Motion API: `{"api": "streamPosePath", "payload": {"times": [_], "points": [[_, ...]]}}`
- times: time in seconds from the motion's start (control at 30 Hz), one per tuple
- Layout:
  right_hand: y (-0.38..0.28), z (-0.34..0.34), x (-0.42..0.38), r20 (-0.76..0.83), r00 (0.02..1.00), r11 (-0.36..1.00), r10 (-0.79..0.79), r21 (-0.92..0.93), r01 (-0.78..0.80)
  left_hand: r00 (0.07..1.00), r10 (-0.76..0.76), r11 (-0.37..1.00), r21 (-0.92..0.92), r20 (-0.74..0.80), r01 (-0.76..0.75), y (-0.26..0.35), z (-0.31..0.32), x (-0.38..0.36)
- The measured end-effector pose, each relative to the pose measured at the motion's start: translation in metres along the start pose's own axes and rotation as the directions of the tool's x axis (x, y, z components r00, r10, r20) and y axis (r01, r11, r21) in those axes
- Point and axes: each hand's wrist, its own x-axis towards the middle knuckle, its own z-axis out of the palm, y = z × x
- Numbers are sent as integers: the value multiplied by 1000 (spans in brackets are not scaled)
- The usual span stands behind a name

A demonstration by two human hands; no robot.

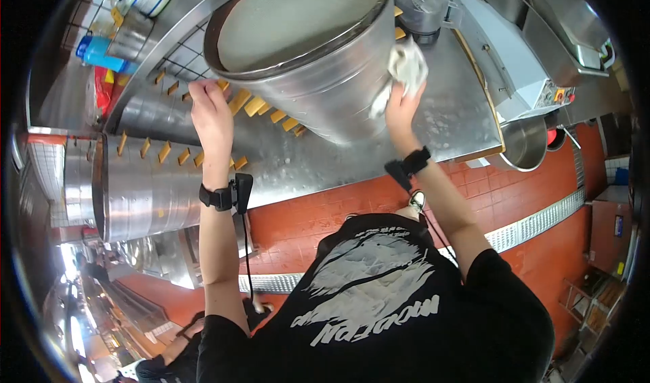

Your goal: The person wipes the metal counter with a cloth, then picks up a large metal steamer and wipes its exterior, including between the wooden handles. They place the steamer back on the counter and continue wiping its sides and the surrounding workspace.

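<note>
A large round metal steamer [325,85] with a pale, flat surface inside its rim stands tilted in view on the steel counter. My left hand [212,109] is closed at its left side, near the rim; what the fingers hold, if anything, is hidden. On the other side, my right hand [403,109] grips a white cloth [408,63] against the outer wall. Several small wooden pieces [254,105] lie in a row between my left hand and the steamer.
More stacked steamers [145,187] stand at the left. A machine with a control panel [525,72] and a metal bowl [525,143] are at the right. Bottles and a blue container [101,51] sit upper left. Another person [177,352] is at the lower left, above a red floor [291,227].
</note>
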Motion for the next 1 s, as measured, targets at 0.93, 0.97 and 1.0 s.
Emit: {"api": "streamPosePath", "payload": {"times": [0.93,0.97,1.0], "points": [[-62,23,-31,-160,986,992,-50,-123,30,788,599,789,-62,-142,-611,-34,-2,5],[-47,25,-56,-165,984,972,-68,-232,29,775,603,778,-75,-189,-624,-34,0,6],[-34,25,-77,-124,992,975,-6,-222,-22,786,588,792,-60,-192,-607,-35,0,5]]}}
